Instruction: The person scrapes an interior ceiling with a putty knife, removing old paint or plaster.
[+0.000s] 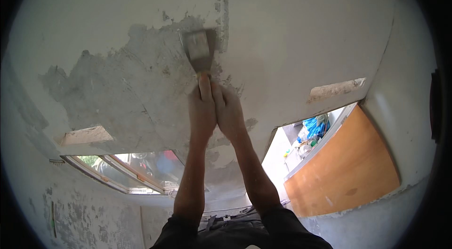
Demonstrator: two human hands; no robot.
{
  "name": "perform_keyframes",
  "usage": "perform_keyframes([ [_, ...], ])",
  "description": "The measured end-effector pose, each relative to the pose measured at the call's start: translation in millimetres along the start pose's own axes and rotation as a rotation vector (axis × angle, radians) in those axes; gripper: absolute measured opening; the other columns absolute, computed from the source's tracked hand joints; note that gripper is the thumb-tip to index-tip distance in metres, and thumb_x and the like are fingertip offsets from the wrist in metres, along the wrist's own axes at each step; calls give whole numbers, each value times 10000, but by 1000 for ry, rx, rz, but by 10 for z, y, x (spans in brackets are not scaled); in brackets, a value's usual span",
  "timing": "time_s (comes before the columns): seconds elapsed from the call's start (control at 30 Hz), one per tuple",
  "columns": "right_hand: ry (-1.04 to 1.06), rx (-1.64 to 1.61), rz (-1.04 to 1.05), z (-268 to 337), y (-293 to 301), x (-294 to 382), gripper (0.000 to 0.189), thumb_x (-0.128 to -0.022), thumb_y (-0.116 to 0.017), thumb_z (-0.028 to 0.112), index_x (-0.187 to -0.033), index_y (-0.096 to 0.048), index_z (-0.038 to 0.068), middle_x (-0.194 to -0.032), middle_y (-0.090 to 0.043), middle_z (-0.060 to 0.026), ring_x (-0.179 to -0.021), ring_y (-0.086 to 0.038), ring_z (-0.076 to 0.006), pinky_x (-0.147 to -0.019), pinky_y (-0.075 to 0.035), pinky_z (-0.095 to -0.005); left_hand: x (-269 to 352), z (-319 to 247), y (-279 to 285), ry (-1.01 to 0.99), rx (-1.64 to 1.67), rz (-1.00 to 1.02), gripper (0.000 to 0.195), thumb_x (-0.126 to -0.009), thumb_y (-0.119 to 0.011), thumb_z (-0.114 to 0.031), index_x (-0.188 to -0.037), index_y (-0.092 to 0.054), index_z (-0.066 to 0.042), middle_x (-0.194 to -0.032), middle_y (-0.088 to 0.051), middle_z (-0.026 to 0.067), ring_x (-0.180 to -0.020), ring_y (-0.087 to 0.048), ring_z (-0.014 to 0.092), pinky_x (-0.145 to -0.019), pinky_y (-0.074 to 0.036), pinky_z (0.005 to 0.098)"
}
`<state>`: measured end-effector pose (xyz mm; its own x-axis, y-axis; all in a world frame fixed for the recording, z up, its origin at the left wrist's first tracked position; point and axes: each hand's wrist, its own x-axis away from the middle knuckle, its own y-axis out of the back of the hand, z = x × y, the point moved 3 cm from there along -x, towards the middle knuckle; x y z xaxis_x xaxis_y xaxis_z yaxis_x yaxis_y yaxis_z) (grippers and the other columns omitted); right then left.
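Note:
Both my arms reach up to the wall (282,37) with a wide scraper (203,60) between my hands. My left hand (202,111) grips its handle, the thumb lying along it just below the blade. Pressed close on the right, my right hand (229,107) closes around the same handle, which is mostly hidden by the fingers. The metal blade is blurred and lies over the upper part of a bare grey patch (116,86). Ragged edges of pale paint surround this patch. A narrow scraped strip (223,19) runs upward just right of the blade.
A framed window (134,171) is at lower left, with a recess (88,135) above it. On the right, an orange-brown wooden door (346,167) stands open beside a doorway, where blue material (315,127) shows. Another recess (337,90) sits above the doorway.

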<state>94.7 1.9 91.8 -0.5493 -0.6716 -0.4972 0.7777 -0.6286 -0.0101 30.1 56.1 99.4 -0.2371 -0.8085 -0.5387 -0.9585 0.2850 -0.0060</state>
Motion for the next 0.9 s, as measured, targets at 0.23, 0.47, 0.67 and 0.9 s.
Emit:
perform_keyframes([
  [0.23, 3, 114, 61, -30, 83, 38, 423, -1026, -445, 337, -1159, -637, -15, -958, -686, -234, -917, -681, -268, -788, -498, -379, 77, -88, -13, 100, -5, 20, 527, -1035, -421, -379, -876, -575, 99, -656, -556, 229, -578, -512, 260, -552, -403, 428],
  [0.47, -516, -41, 118, -1894, 124, 2033, 469, -1048, -438, 383, -1215, -613, -18, -966, -686, -103, -925, -609, -129, -787, -507, -298, 2010, 1646, 370, 423, -185, 168, 522, -1038, -422, -387, -862, -591, 75, -682, -587, 235, -633, -582, 244, -575, -440, 432],
  [0.67, -913, -467, 218, -2032, 304, 2987, 501, -1050, -443, 405, -1450, -450, 103, -1121, -615, -52, -915, -621, -121, -772, -520, -274, 2804, 1676, 605, 875, 188, 407, 492, -1015, -476, -490, -824, -547, -41, -560, -486, 1, -409, -440, 85, -358, -346, 277],
  [0.9, -472, -437, 428, -1644, 431, 2318, 491, -1014, -539, 363, -1333, -533, -10, -1145, -641, -99, -1048, -608, -171, -915, -480, -314, 2492, 1252, 582, 796, 551, 701, 394, -1014, -476, -475, -927, -510, -92, -549, -441, -11, -389, -402, 74, -355, -283, 238],
])
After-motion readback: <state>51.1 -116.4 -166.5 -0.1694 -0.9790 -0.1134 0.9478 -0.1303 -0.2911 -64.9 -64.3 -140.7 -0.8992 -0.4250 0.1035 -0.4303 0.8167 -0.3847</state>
